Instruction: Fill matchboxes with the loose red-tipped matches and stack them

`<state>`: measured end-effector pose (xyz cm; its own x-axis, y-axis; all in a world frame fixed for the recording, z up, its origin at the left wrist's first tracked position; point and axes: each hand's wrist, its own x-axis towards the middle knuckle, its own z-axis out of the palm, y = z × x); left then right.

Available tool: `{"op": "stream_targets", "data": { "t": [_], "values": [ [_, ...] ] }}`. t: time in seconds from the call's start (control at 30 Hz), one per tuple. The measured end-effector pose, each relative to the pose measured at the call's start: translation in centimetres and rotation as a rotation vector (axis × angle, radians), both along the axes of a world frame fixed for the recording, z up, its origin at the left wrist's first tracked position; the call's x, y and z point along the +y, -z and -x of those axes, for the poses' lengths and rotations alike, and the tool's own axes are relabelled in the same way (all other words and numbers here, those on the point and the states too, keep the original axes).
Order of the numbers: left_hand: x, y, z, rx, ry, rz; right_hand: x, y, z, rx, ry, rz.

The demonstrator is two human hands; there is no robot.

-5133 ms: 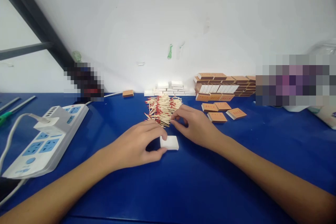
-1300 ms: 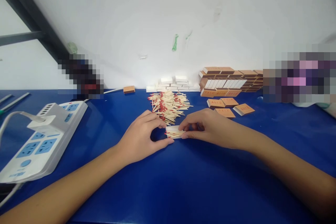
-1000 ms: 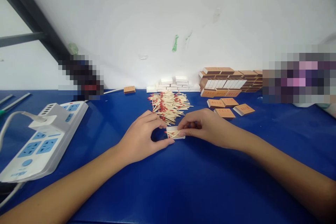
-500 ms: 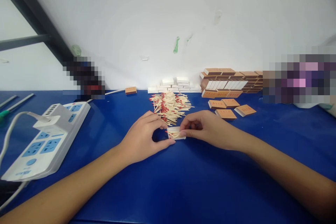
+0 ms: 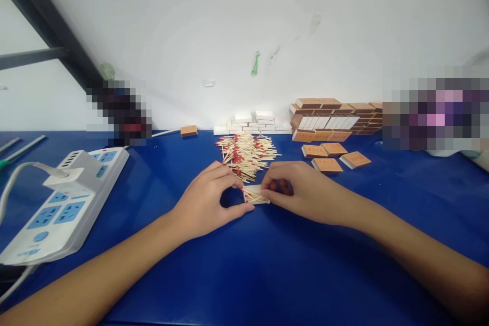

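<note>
The left hand (image 5: 206, 205) grips the white tray (image 5: 265, 200); the right hand (image 5: 302, 189), fingers pinched, settles matches (image 5: 251, 195) into it. It looks only part-filled, and a big pile (image 5: 246, 153) lies loose on the counter (image 5: 267, 270).

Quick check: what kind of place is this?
Probably a match-packing workbench: a loose pile of red-tipped wooden matches, stacks of orange cardboard matchboxes, a white power strip on the blue table.
</note>
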<state>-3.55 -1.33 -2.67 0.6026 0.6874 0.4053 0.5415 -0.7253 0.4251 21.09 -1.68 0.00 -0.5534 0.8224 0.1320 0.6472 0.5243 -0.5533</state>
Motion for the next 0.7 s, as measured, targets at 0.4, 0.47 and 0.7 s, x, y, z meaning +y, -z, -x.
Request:
{"op": "stream_targets", "data": {
  "t": [0.4, 0.47, 0.7],
  "values": [
    [-0.5, -0.4, -0.1, -0.026, 0.08, -0.057, -0.9, 0.3, 1.4, 0.091, -0.018, 0.008],
    [-0.5, -0.4, -0.1, -0.025, 0.088, -0.055, -0.9, 0.4, 1.4, 0.086, -0.016, 0.014],
    [-0.5, -0.3, -0.1, -0.003, 0.097, -0.053, -1.1, 0.8, 1.7, 0.124, -0.004, 0.039]
  ]
}}
